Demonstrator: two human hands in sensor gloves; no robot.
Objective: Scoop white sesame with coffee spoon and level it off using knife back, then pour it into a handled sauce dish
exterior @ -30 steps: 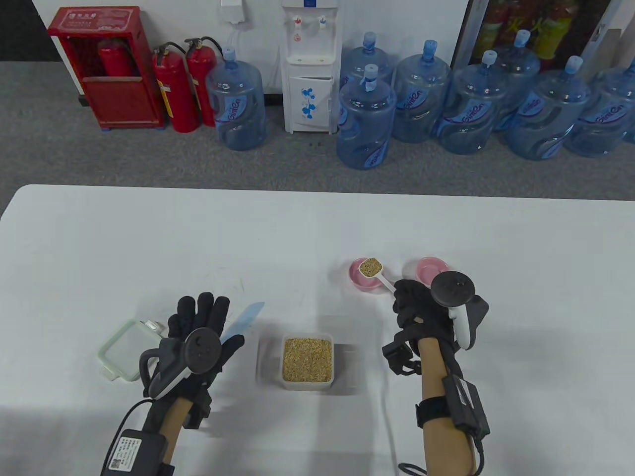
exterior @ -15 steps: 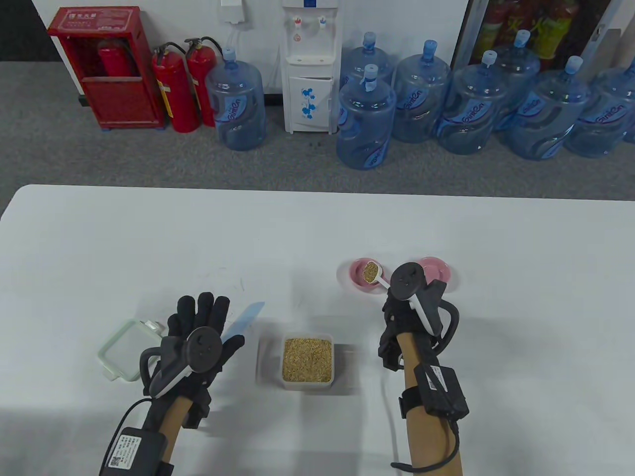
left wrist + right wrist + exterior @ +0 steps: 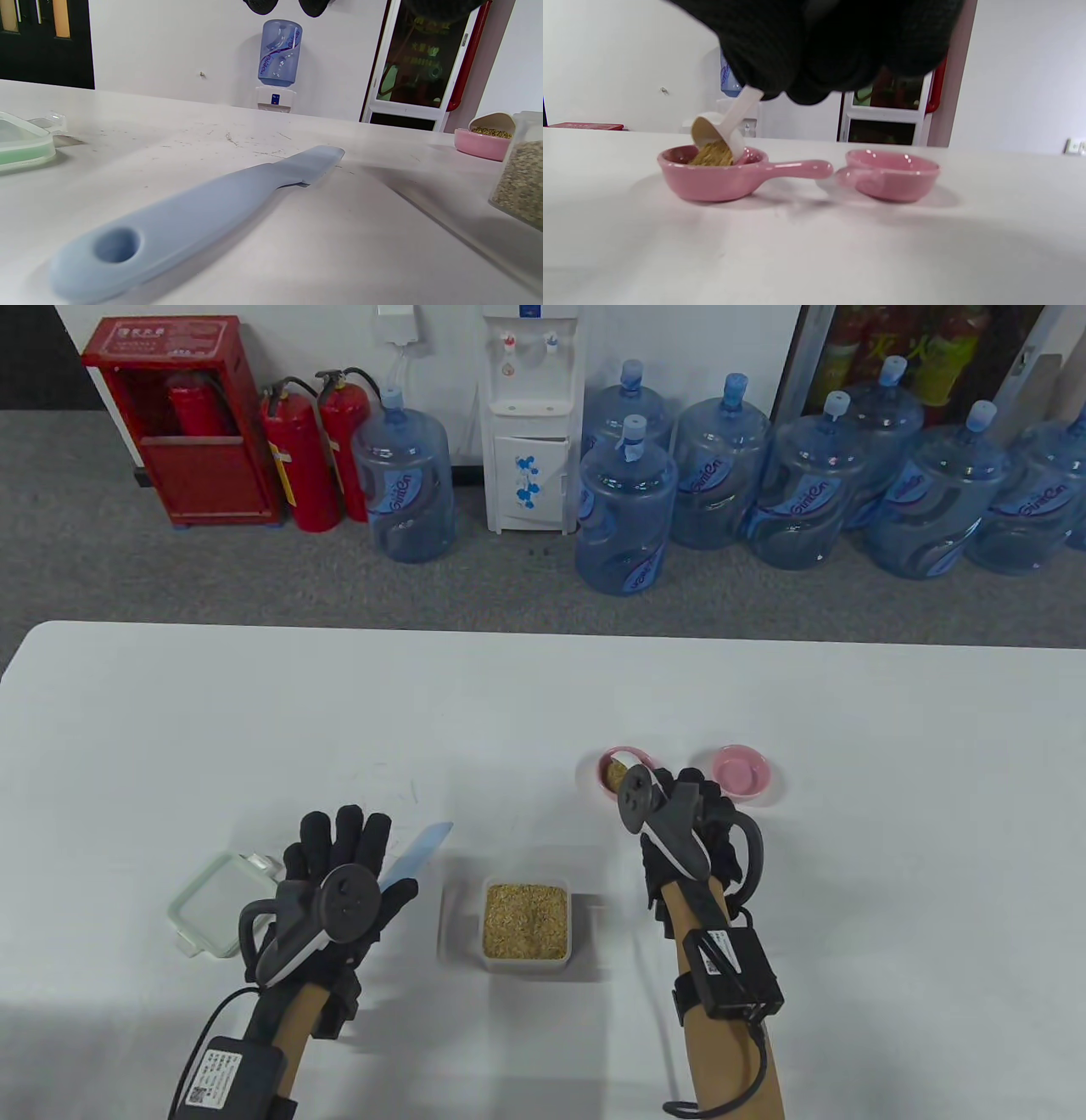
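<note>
My right hand grips the handle of the white coffee spoon, fingers curled round it. The spoon's bowl is tipped down over the pink handled sauce dish, and sesame is piled from the spoon into the dish. In the table view the tracker hides most of the spoon; the dish shows just beyond it. My left hand lies flat with straight fingers over the handle of the light blue knife, which rests on the table with its blade pointing up-right. A clear container of sesame stands between my hands.
A second pink dish sits right of the handled one, close to its handle tip. The container's green-rimmed lid lies left of my left hand. Water bottles and fire extinguishers stand on the floor beyond the table's far edge.
My right hand has rolled to the left over the handled dish, turning the level spoon onto its side so the sesame spills into the dish. My left hand and the knife have stayed still.
</note>
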